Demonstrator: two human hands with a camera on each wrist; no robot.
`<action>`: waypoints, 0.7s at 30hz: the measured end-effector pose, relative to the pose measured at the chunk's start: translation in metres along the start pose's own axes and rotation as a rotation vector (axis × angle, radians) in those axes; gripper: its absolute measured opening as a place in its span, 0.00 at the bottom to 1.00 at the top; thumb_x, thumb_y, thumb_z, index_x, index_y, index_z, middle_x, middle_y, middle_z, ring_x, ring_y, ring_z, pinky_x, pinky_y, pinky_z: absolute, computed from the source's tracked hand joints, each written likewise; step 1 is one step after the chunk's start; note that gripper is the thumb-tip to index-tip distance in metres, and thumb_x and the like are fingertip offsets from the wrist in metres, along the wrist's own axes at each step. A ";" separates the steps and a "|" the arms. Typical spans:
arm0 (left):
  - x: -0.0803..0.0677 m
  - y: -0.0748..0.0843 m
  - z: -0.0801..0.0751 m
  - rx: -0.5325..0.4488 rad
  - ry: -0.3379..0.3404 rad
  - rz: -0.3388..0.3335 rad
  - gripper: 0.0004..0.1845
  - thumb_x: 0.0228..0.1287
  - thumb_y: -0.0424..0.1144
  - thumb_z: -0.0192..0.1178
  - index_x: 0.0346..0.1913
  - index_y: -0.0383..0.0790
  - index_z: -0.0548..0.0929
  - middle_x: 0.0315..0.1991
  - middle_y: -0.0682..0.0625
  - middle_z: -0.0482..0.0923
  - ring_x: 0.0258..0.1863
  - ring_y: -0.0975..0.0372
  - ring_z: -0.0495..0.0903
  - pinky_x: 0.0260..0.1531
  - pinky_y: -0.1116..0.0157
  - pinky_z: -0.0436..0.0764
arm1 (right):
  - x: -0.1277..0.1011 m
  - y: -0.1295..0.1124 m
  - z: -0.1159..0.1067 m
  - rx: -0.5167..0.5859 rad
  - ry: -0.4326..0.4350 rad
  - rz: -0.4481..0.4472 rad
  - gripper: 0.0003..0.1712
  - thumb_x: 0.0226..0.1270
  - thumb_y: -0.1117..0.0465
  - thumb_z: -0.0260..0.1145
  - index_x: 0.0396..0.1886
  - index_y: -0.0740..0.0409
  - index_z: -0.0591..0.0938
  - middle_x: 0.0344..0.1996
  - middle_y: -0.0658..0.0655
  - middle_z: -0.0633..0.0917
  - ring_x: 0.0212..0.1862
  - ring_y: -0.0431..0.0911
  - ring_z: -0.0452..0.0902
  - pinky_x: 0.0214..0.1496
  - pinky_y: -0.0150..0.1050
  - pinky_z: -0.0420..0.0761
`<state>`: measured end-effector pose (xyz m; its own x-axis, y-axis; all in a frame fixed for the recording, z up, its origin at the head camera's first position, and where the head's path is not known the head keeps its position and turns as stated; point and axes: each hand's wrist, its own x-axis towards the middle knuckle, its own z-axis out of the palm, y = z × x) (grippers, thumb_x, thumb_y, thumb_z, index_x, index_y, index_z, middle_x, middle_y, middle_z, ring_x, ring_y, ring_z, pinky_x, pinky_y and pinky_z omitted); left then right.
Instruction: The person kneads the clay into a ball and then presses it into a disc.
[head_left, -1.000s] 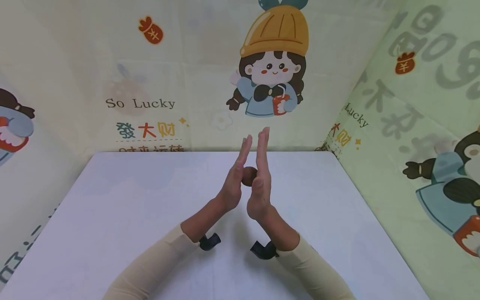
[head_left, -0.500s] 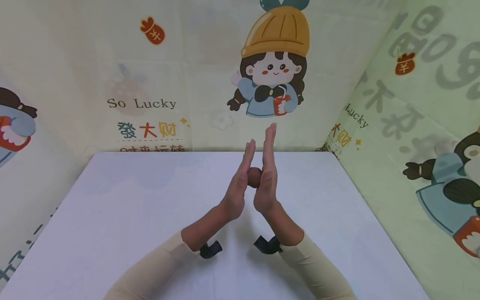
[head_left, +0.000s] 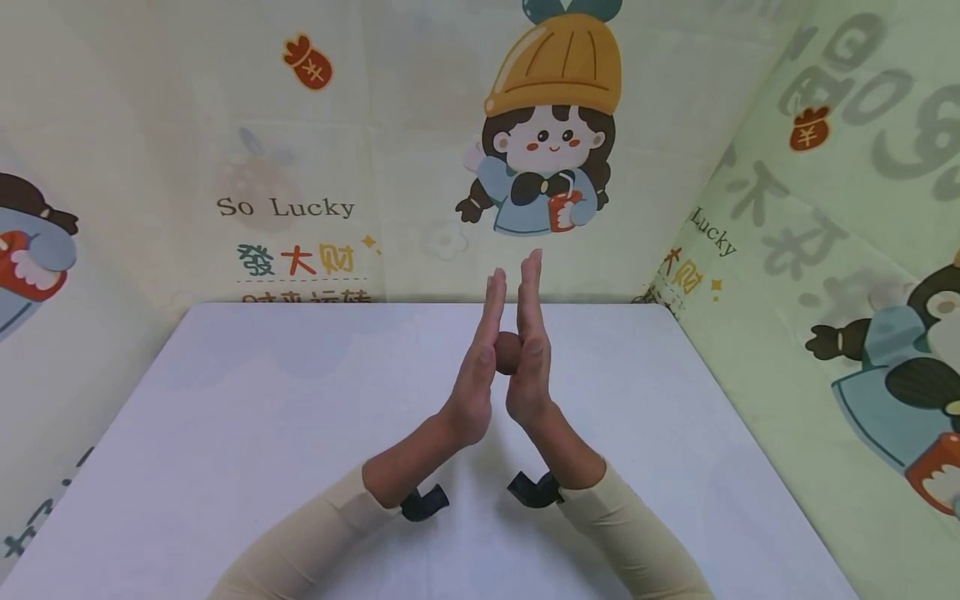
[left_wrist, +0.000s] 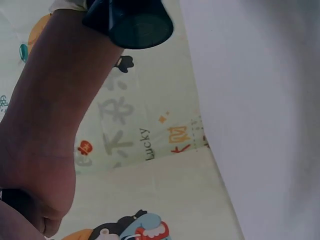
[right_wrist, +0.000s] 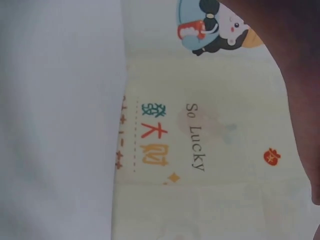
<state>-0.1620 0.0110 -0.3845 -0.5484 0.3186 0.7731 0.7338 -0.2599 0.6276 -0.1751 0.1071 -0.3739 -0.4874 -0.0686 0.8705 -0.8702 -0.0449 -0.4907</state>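
A small brown ball (head_left: 507,353) is pressed between two upright palms, held above the white table in the head view. My left hand (head_left: 472,379) lies flat against its left side, fingers straight and pointing away from me. Against the other side rests my right hand (head_left: 531,371), its fingers also straight and reaching slightly farther than the left ones. In the left wrist view the dark ball (left_wrist: 21,202) shows between the two hands at the lower left edge. The right wrist view catches only a shadowed strip of skin along its right edge.
The white tabletop (head_left: 262,417) spreads beneath both forearms. Cloth printed with cartoon figures and lettering forms the back wall (head_left: 420,125) and the sides. A dark wrist-worn device (head_left: 426,503) sits at the left wrist, another dark device (head_left: 534,490) at the right.
Both hands and the ball have shifted slightly right since the first frame. The right fingertips moved farther forward, then drew back a little, while the left fingertips drew back and then moved forward.
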 end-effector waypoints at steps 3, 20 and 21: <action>0.003 0.003 -0.002 -0.008 0.023 0.006 0.45 0.83 0.65 0.25 0.85 0.34 0.37 0.87 0.47 0.32 0.84 0.54 0.29 0.79 0.49 0.33 | -0.003 0.001 0.003 0.005 -0.004 0.004 0.55 0.83 0.30 0.33 0.82 0.73 0.39 0.85 0.65 0.37 0.85 0.56 0.29 0.82 0.58 0.36; 0.030 0.005 -0.031 -0.060 0.129 0.016 0.45 0.81 0.67 0.27 0.86 0.39 0.39 0.87 0.51 0.32 0.81 0.61 0.48 0.78 0.52 0.46 | -0.010 0.003 0.023 -0.029 -0.052 0.072 0.54 0.83 0.30 0.33 0.84 0.70 0.40 0.84 0.64 0.50 0.60 0.49 0.67 0.81 0.57 0.44; 0.032 0.004 -0.033 -0.063 0.134 0.015 0.45 0.81 0.67 0.27 0.86 0.38 0.39 0.87 0.51 0.32 0.81 0.61 0.48 0.78 0.52 0.46 | -0.009 0.003 0.025 -0.025 -0.055 0.080 0.54 0.82 0.29 0.33 0.84 0.69 0.40 0.84 0.64 0.50 0.67 0.51 0.65 0.82 0.57 0.43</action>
<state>-0.1893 -0.0102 -0.3542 -0.5894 0.1913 0.7849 0.7180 -0.3212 0.6175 -0.1712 0.0832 -0.3845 -0.5512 -0.1252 0.8250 -0.8306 -0.0119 -0.5567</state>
